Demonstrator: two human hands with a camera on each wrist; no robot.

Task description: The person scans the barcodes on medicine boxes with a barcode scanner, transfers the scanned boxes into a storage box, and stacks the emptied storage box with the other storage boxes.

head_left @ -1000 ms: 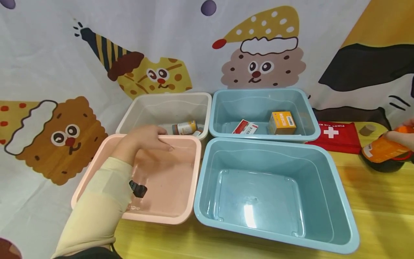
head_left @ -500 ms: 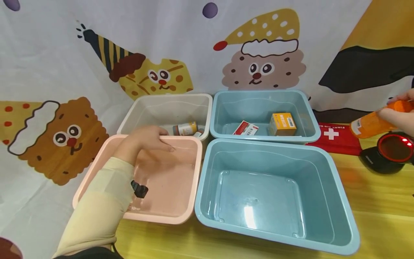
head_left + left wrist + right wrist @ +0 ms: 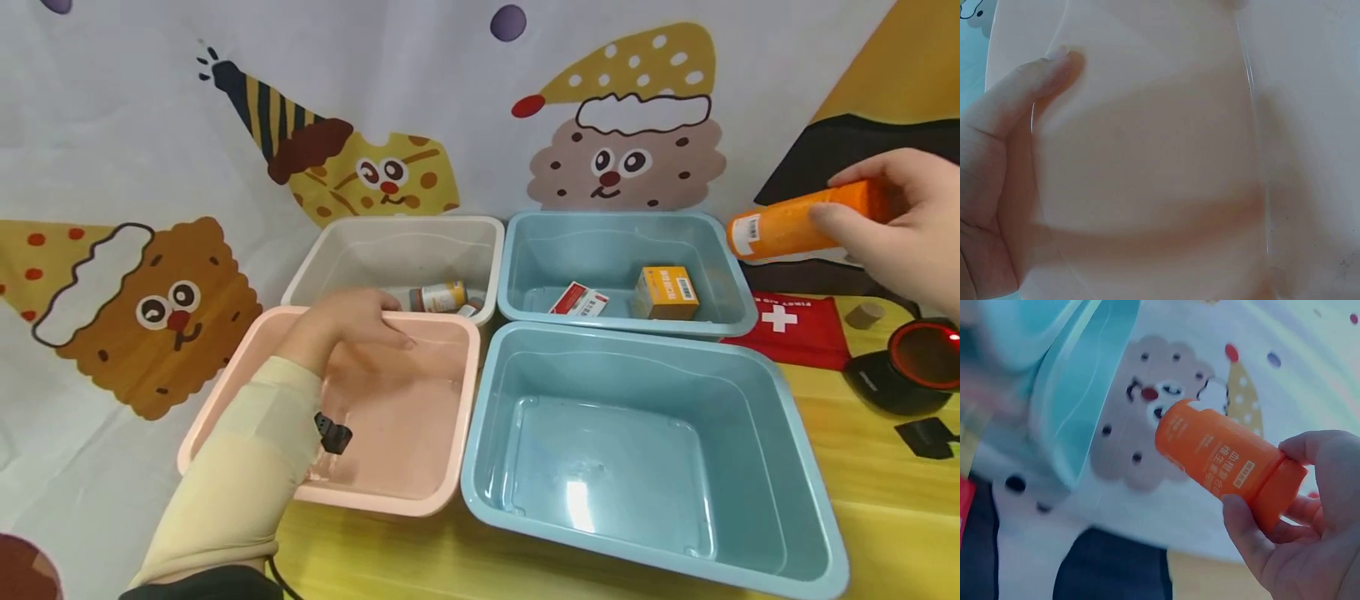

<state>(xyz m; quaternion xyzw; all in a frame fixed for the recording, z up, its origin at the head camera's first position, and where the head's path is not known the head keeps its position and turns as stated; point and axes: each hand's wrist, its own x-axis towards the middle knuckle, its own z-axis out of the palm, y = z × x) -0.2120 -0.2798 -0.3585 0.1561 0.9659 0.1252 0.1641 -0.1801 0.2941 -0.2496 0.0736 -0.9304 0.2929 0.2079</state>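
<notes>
My left hand [image 3: 360,321] grips the far rim of the pink bin [image 3: 408,417]. Its thumb lies along the bin's inner wall in the left wrist view, while the other fingers are hidden beyond the rim. On the right, my right hand [image 3: 907,225] holds an orange pill bottle [image 3: 795,225] by its cap end, raised above the table. The bottle is tilted nearly on its side, with its base toward the back blue bin [image 3: 592,242]. Thumb and fingers wrap the orange cap [image 3: 1279,494] in the right wrist view.
A grey bin [image 3: 375,250] contains a brown-and-yellow bottle [image 3: 442,297]. The back blue bin holds a red-and-white box [image 3: 579,300] and a yellow box [image 3: 666,292]. In front is a larger blue bin [image 3: 600,450]. A red first aid pouch [image 3: 806,329] and a black scanner-like device [image 3: 896,387] are at right.
My right hand has lifted the orange bottle away from the black device, moving it up and left toward the back blue bin. My left hand stays on the pink bin's rim.
</notes>
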